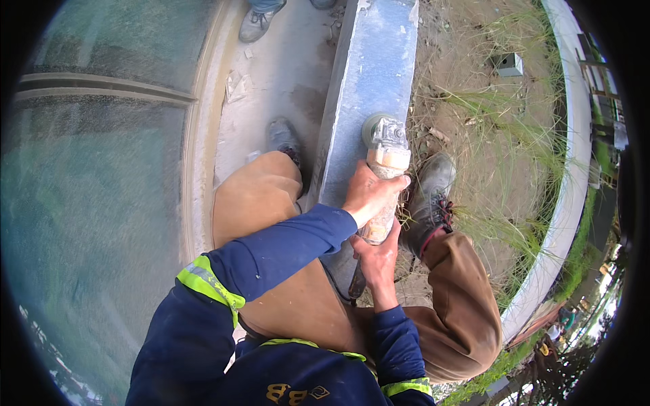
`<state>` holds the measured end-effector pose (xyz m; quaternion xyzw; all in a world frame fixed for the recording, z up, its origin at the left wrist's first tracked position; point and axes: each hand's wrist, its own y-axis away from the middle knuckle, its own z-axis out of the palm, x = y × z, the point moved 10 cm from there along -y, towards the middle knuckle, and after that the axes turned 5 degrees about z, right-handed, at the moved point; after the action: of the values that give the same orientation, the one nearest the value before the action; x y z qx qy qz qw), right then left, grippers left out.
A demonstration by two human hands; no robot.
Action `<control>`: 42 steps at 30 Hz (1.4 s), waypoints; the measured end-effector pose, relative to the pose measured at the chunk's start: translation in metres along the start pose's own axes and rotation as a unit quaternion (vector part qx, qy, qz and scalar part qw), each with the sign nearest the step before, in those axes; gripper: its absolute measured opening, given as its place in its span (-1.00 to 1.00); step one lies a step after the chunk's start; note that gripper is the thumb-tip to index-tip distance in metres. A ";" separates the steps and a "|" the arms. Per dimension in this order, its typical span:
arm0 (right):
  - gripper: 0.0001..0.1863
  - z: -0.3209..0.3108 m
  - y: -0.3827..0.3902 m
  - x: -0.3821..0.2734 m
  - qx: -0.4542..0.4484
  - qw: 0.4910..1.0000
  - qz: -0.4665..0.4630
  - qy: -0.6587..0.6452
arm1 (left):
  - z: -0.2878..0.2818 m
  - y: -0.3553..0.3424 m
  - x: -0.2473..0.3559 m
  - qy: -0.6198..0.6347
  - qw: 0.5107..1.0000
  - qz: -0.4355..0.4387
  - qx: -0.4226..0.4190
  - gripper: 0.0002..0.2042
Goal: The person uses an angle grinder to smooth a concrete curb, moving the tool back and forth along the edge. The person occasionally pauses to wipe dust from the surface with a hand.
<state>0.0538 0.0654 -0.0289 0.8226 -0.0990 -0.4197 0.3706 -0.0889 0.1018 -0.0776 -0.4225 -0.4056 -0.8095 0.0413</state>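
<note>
Both my hands are closed around a dusty angle grinder (388,160) with an orange and grey body. My left hand (367,192) wraps the body just behind the gear head. My right hand (379,260) grips its rear end, nearer to me. The round disc (372,130) at the grinder's head is over the top face of a long bluish-grey ledge (376,61), close to its right edge; whether it touches cannot be made out. A dark cord end (357,283) shows beside my right hand.
My legs straddle the ledge, with one boot (435,183) on the grassy dirt (501,149). Dusty glass panes (101,176) stand at the left. Another person's shoe (259,24) is at the top. A small grey box (510,65) sits in the grass; a pale curb (574,135) curves along the right.
</note>
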 end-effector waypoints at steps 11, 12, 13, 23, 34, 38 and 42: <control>-0.04 -0.012 0.009 0.010 -0.003 0.999 -0.006 -0.041 | 0.020 0.006 -0.008 -0.038 0.999 0.005 -0.036 -0.68; -0.03 -0.009 0.006 0.007 -0.002 1.000 -0.004 -0.023 | 0.014 0.005 -0.004 -0.023 0.999 0.003 -0.035 -0.68; -0.03 -0.006 0.003 0.005 -0.001 1.000 -0.001 -0.004 | 0.010 0.004 0.001 -0.007 0.999 0.002 -0.035 -0.68; -0.03 -0.018 0.007 0.003 0.004 1.000 0.010 0.000 | 0.020 0.007 0.000 0.048 0.999 0.013 -0.021 -0.75; -0.03 -0.016 -0.002 -0.004 0.007 1.000 -0.010 0.007 | 0.012 -0.004 -0.002 -0.005 1.000 0.026 0.003 -0.54; -0.04 -0.028 0.001 -0.003 0.035 0.999 0.004 0.013 | 0.028 -0.003 -0.012 -0.006 1.000 -0.004 -0.016 -0.49; -0.03 -0.042 0.002 0.013 0.068 0.998 -0.006 -0.003 | 0.051 -0.010 -0.033 -0.039 0.997 0.006 -0.067 -0.51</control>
<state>0.0937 0.0803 -0.0201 0.8453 -0.1237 -0.4163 0.3113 -0.0388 0.1342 -0.0915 -0.4579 -0.3487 -0.8177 0.0020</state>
